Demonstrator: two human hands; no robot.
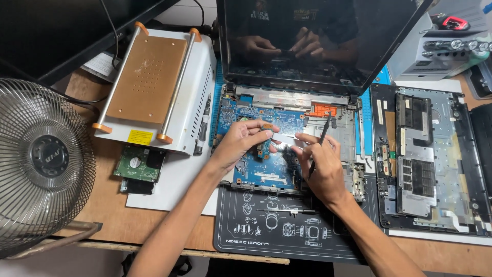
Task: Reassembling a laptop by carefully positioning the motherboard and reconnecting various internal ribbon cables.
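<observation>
An opened laptop lies before me with its blue motherboard bared and the dark screen tilted up. My left hand pinches a small blue circuit card over the motherboard. My right hand holds a thin black tool, pen-like, its tip pointing up toward the orange part near the hinge. A finger of the right hand touches a pale ribbon strip between the two hands.
A black work mat lies under the laptop. A white heating-plate machine stands at left, with a bare hard drive below it. A metal fan fills the far left. A removed laptop cover lies at right.
</observation>
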